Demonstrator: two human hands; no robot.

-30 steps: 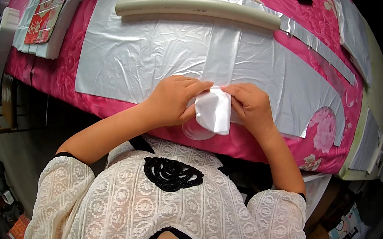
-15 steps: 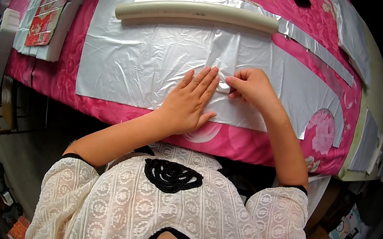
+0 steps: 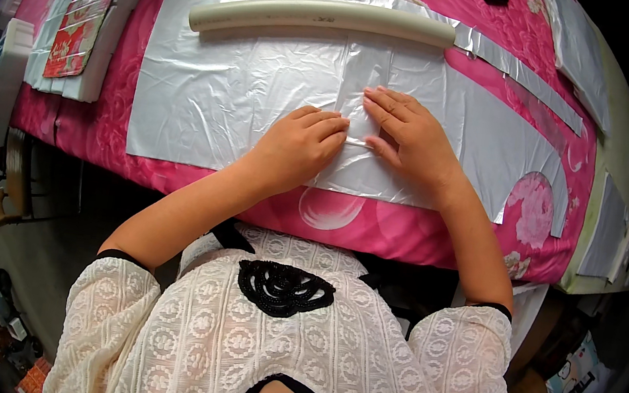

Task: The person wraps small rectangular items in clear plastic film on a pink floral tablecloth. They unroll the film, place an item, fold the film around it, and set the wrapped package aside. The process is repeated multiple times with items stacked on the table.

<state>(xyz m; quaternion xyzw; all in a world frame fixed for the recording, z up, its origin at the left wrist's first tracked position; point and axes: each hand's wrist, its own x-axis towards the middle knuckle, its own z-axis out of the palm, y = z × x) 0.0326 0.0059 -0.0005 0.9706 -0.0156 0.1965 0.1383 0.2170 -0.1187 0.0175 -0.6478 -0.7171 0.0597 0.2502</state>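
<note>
A wide sheet of crinkled clear plastic film (image 3: 216,94) lies flat on a pink flowered table cover (image 3: 374,229). My left hand (image 3: 301,146) rests on it with fingers curled, knuckles pointing right. My right hand (image 3: 408,133) lies flat beside it, fingers stretched left, pressing a narrower strip of the same film (image 3: 366,67) that runs up the middle of the sheet. The fingertips of both hands nearly meet at a fold in the film. Neither hand grips anything.
A long cream-coloured tube (image 3: 324,17) lies across the sheet's far edge. More cut film pieces (image 3: 525,73) lie at the right. A stack of flat white boards with a red printed sheet (image 3: 77,26) sits at the left edge.
A second ago both hands held a bunched white piece near the table's front edge. They have moved forward and it now lies spread flat under them on the sheet.
</note>
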